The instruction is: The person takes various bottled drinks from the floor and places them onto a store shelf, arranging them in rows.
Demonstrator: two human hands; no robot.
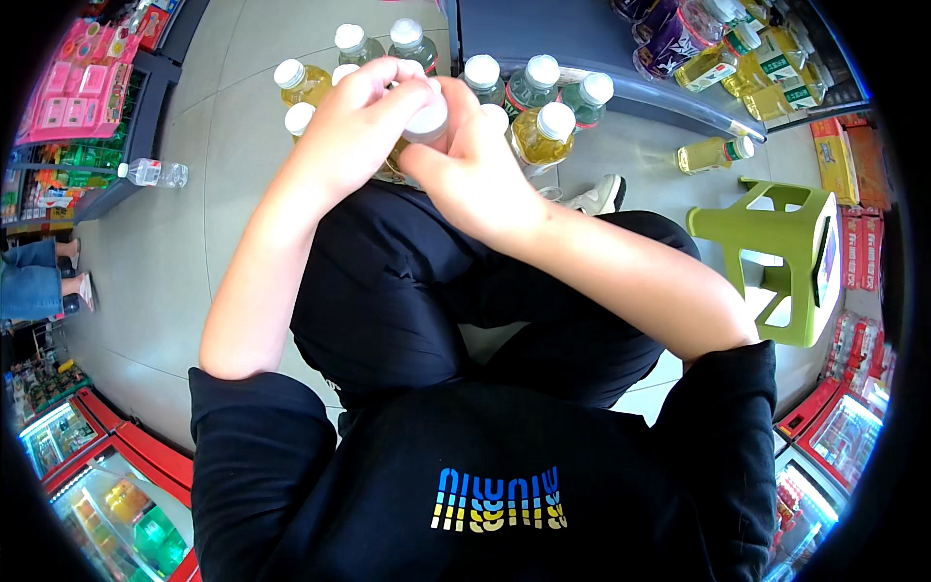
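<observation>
Both hands meet around a white-capped bottle [427, 120] in front of my knees. My right hand [480, 170] is closed around its upper part, with the thumb on the near side. My left hand [354, 131] has its fingers curled in at the far side of the cap, and its fingertips are partly hidden. Most of this bottle's body is behind the hands. Bottles of yellow drink, such as this one [541, 136], and green-tinted bottles [531, 85] stand upright around my hands, all white-capped.
A dark shelf unit [543, 34] with bottles stands ahead. One yellow bottle [713, 155] lies on the floor [145, 291] at right, near a green stool [766, 218]. A clear bottle [155, 173] lies by the left shelves. Another person's legs [44, 276] are at far left.
</observation>
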